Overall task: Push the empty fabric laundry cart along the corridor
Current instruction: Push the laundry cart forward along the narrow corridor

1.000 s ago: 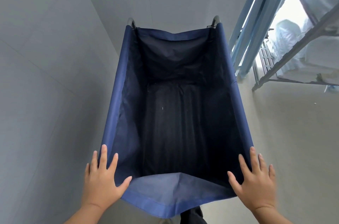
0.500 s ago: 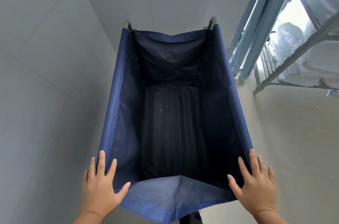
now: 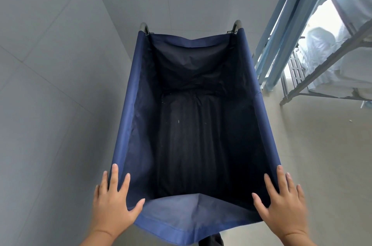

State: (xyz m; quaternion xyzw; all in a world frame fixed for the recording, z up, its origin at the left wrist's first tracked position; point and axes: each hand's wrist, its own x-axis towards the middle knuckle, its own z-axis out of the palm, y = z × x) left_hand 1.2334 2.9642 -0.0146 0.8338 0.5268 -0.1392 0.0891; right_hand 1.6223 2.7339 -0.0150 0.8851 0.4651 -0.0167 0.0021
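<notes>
While both hands are pressing flat on the near corners of the deep navy-blue fabric laundry cart (image 3: 193, 125), the cart is sitting w/ its left side close to the pale grey tiled wall (image 3: 50, 84) and the beige corridor floor (image 3: 322, 155) open on its right. The left hand (image 3: 113, 203) is lying on the near-left corner, fingers (image 3: 114, 177) spread and extended, thumb hooking over the near hem; not curling round anything. The right hand (image 3: 281, 203) is doing the same on the near-right corner, fingers (image 3: 281, 180) splayed, palm down. So neither is gripping, just pushing. Inside, the bag is showing only dark creased lining and a few lint specks, i.e. empty. Two curved metal frame ends (image 3: 236, 25) are poking up at the far corners.

Risks, as I'm judging them: the soft rim is probably giving under flat palms, so steering is likely vague and a hand could be slipping off the hem. The cart is running near the wall on the left, so a small drift could be scraping it. Ahead on the right, the light-blue metal posts (image 3: 281, 34) and grey rack frame (image 3: 322, 68) holding white bundles are near the far-right corner; veering that way could be clipping them. Wheels aren't visible, so can't tell how they're tracking.
</notes>
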